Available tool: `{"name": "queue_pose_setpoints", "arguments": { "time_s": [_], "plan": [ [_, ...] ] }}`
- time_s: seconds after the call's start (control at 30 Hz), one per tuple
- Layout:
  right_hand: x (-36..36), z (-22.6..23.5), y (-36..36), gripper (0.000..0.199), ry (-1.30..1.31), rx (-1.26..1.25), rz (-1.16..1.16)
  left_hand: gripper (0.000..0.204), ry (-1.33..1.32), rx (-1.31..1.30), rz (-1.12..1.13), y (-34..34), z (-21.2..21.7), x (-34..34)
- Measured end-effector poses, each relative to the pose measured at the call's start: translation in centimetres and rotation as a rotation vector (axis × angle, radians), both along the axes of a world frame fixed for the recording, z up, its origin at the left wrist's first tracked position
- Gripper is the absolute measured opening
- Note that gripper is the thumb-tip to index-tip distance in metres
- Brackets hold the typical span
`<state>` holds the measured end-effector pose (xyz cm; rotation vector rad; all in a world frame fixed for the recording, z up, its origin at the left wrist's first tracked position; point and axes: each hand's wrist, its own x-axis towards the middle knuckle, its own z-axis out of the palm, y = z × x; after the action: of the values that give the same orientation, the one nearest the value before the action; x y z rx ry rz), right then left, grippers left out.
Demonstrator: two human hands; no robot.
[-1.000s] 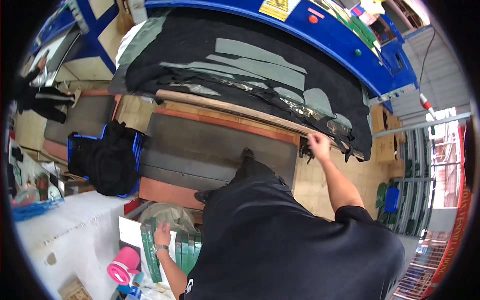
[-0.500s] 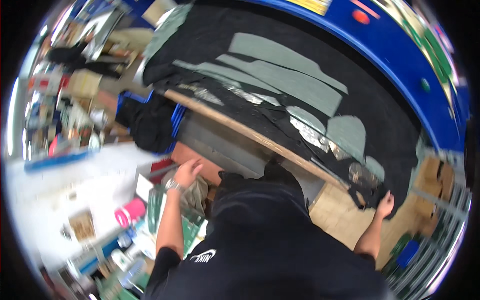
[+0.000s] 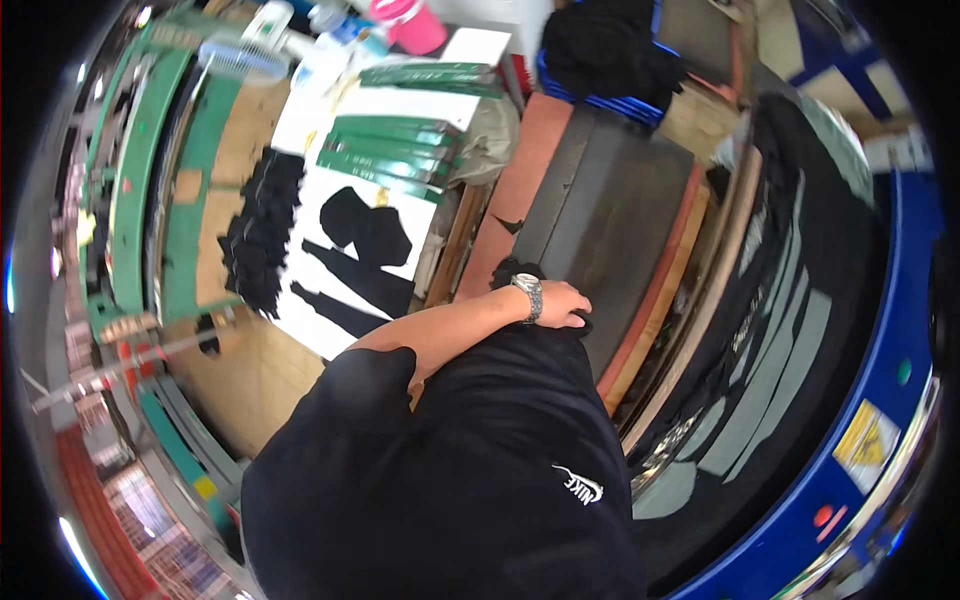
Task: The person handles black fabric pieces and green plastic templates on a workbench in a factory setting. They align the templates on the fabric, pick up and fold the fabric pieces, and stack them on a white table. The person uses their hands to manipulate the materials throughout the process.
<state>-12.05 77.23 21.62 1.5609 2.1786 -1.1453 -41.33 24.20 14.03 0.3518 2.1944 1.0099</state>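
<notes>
My left hand [image 3: 562,304], a metal watch [image 3: 530,296] on its wrist, reaches across in front of my body. Its fingers look loosely stretched, and I see nothing held in them. It hangs over my dark clothing and shoes, near the edge of a grey board [image 3: 625,190]. My right hand is out of the picture. To the right, a dark sheet [image 3: 845,290] with grey-green cut shapes [image 3: 790,385] lies on the bed of a blue machine [image 3: 905,270].
A white table [image 3: 300,325] at the left bears black cut pieces [image 3: 365,225], a black stack [image 3: 265,230] and green bars [image 3: 390,150]. Behind are a fan [image 3: 243,58], a pink container [image 3: 412,25] and a blue crate [image 3: 600,105] with black material. A green machine [image 3: 130,220] stands far left.
My view has swung left, bringing the white table in and moving the blue machine to the right. My left hand now crosses my body. My right hand, earlier at the dark sheet's edge, has left view.
</notes>
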Motion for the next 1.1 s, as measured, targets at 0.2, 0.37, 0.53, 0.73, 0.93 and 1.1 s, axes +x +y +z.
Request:
{"name": "queue_pose_setpoints", "arguments": {
  "time_s": [0.2,0.37,0.53,0.73,0.93,1.1],
  "plan": [
    [-20.8,1.7,-5.9,0.044,0.106,0.231,0.679,0.043,0.071,0.107,0.46,-5.4,-3.6,3.5],
    [-30.6,3.3,-14.0,0.043,0.103,0.37,1.059,0.041,0.112,0.201,1.012,-11.9,-6.2,11.2],
    [-36.5,4.7,-22.1,0.043,0.087,0.484,1.303,0.033,0.046,0.135,1.587,-16.4,-11.5,21.9],
    [-39.3,6.3,-28.1,0.043,0.039,0.59,1.471,0.035,0.103,-0.149,1.98,-21.1,-16.1,30.7],
    [-41.0,7.5,-31.0,0.043,0.011,0.662,1.551,0.049,-0.106,-0.092,2.063,-24.1,-17.7,33.0],
    [-42.6,8.5,-32.4,0.044,0.0,0.709,1.591,0.049,-0.208,-0.174,1.959,-22.6,-18.7,32.8]
  ]
}}
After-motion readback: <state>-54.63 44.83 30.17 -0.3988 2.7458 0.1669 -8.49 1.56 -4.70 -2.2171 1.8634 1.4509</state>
